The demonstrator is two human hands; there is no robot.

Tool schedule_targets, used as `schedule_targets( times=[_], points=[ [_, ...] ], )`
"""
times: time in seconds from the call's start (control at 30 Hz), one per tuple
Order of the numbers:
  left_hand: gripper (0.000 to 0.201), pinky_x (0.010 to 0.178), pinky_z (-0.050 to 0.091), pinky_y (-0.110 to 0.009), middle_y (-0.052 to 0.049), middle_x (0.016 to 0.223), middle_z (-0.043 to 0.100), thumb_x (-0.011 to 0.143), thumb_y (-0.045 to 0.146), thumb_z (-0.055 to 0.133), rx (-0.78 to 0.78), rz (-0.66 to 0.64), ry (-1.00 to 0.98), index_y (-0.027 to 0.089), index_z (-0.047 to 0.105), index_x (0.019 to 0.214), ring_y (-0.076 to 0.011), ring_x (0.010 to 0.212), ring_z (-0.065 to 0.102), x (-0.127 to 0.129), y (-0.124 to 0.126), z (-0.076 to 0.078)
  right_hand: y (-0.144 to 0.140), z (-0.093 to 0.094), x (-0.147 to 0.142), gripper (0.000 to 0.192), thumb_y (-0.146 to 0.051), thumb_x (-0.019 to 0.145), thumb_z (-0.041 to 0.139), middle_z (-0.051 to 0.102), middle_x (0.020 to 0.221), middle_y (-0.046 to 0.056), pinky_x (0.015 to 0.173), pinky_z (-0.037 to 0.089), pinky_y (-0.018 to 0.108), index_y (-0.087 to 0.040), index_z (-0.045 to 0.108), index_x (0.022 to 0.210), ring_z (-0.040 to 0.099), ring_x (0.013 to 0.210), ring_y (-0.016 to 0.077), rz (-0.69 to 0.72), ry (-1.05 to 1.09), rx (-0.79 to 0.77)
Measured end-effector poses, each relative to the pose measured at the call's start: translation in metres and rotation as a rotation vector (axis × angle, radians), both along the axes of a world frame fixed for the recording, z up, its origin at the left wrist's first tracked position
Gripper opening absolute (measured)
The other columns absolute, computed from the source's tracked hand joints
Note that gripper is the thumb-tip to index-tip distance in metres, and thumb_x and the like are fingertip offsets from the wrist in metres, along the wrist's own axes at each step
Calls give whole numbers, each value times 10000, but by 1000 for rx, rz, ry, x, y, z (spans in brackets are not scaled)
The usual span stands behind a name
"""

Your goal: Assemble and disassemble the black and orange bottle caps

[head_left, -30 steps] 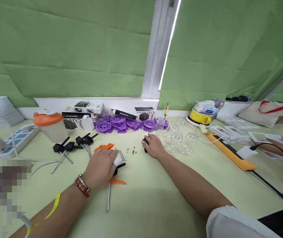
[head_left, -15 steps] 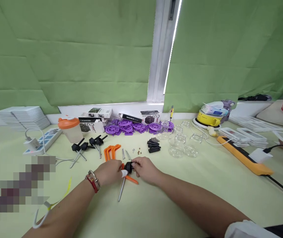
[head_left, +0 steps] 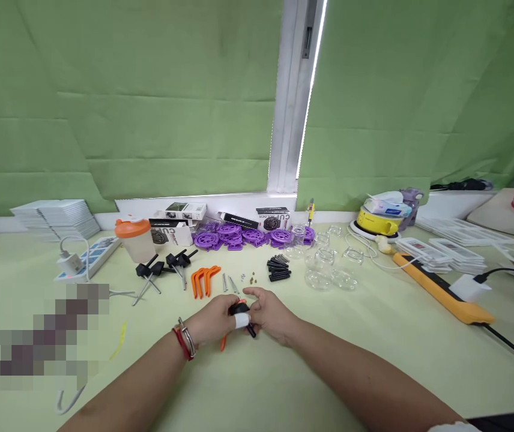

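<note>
My left hand [head_left: 214, 321], white tape round its thumb, is closed round a black plastic piece [head_left: 238, 309]. An orange strip [head_left: 223, 342], apparently part of an orange handle, sticks out below that hand. My right hand [head_left: 272, 316] grips the same piece from the right, thumb side against it and index finger stretched toward its top. A black rod end [head_left: 251, 330] points down between the hands. Much of the piece is hidden by my fingers. Just beyond lie loose screws [head_left: 233, 284], small brass-coloured bits [head_left: 253, 278] and bent orange handles [head_left: 204, 281].
Black pieces with metal rods [head_left: 149, 273] lie to the left, near a shaker bottle [head_left: 134, 240]. Purple wheel-shaped parts [head_left: 253, 237] line the back. Black tubes [head_left: 278, 268] and clear glass jars [head_left: 320, 274] stand right of centre, before an orange power strip [head_left: 441, 288].
The black piece has been turned: its metal rod pointed toward me before and now a black rod end does. Both hands have shifted slightly nearer to me.
</note>
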State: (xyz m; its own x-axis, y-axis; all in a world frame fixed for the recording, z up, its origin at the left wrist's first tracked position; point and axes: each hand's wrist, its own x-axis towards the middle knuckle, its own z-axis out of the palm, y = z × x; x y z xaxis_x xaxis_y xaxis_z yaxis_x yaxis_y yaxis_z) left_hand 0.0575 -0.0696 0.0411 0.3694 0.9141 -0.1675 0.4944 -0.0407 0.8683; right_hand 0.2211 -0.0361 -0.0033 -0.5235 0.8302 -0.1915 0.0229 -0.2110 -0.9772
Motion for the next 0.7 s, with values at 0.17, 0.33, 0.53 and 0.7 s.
schedule_targets(
  times=[0.17, 0.33, 0.53, 0.7],
  points=[
    [287, 616, 415, -250, 6, 719, 614, 660, 395, 671, 38, -90, -1, 145, 630, 795, -149, 666, 533, -5, 1, -6, 3, 9, 5, 528, -341, 632, 758, 499, 451, -82, 372, 235, 179, -112, 597, 1079, 366, 350, 48, 89, -6, -34],
    [252, 611, 414, -249, 3, 784, 577, 677, 392, 656, 69, -174, 169, 171, 581, 774, -156, 698, 524, -15, -3, -3, 10, 16, 5, 345, -446, 637, 747, 369, 392, -104, 367, 107, 195, -137, 608, 708, 222, 359, 26, 99, -24, -67],
    [241, 598, 399, -255, -23, 812, 575, 736, 409, 604, 230, -208, 315, 183, 578, 816, -167, 692, 511, -17, -5, -3, 19, 21, -3, 217, -295, 672, 682, 508, 442, -55, 338, 144, 170, -157, 525, 613, 317, 331, 29, 117, -197, -120],
    [259, 585, 398, -253, -35, 815, 594, 753, 410, 588, 275, -275, 371, 181, 594, 875, -174, 688, 516, -22, -2, -4, 24, 26, -8, 144, -178, 658, 579, 501, 415, -47, 308, 140, 176, -158, 503, 538, 315, 305, 42, 208, -312, -118]
  ],
)
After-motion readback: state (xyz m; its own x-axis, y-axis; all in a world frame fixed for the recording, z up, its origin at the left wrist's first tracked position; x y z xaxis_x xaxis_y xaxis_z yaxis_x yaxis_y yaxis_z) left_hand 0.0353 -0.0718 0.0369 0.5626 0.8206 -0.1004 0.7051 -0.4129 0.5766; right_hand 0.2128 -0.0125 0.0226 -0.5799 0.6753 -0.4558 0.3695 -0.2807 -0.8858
